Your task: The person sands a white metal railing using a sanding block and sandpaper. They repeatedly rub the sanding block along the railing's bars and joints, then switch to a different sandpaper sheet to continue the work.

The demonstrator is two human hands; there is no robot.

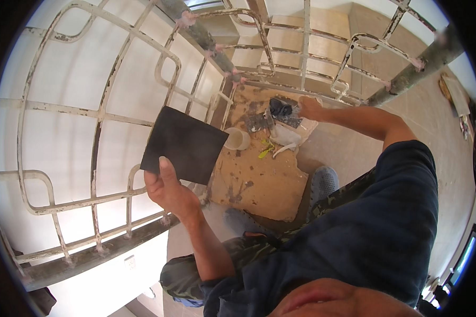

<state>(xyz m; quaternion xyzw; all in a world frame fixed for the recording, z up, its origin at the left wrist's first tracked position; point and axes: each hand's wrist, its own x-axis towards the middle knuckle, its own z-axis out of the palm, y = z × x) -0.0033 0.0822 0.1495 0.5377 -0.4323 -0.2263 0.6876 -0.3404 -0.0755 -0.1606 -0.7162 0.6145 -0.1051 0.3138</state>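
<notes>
My left hand [174, 194] holds a square, flat black sheet [184, 146] that looks like sandpaper, thumb on its face, in front of the white metal grille [99, 113] with chipped paint. My right hand [311, 109] reaches down to the far right of a stained brown board [261, 186]. It is beside a crumpled dark cloth or glove [279, 107] and a dark, paint-spotted flat piece [291, 120]; whether its fingers grip anything cannot be told. Near these lie another spotted flat piece [256, 123], a whitish bag [287, 136] and a translucent plastic cup [237, 138].
A second run of grille [305, 47] stands beyond the board, between dark posts [218, 51]. A bottom rail [103, 253] runs at lower left. Green leaves [266, 149] lie on the board. My shoes [324, 184] stand at its near edges. Objects lie by the wall [456, 95] at right.
</notes>
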